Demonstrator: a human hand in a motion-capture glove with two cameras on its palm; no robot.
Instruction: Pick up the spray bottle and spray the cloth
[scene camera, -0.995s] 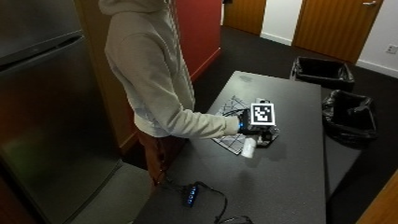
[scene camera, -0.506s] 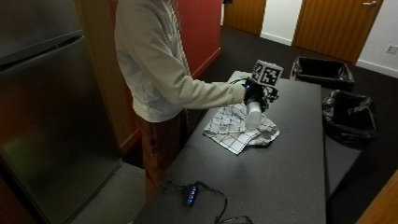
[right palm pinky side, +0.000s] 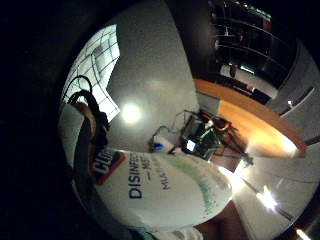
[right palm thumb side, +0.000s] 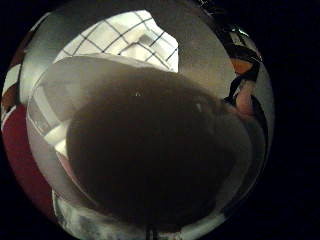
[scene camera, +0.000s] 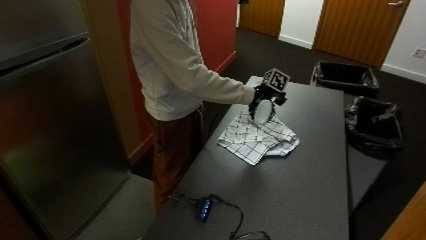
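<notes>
Person stands at the desk's (scene camera: 313, 165) long side, between it and the fridge (scene camera: 53, 125). Cloth (scene camera: 258, 138) lies on the desk, roughly mid-length, toward the person's edge. Right hand (scene camera: 265, 95) holds the spray bottle (scene camera: 262, 111) in the air, above the cloth's far end, bottle clear of the desk. Small device with cable (scene camera: 205, 210) sits on the desk's near end, well apart from the cloth. Two bins on the floor beyond the desk's opposite side: one (scene camera: 345, 77) near the far corner, the other (scene camera: 374, 127) beside the desk's long edge. Doors stand behind, at the room's far wall.
</notes>
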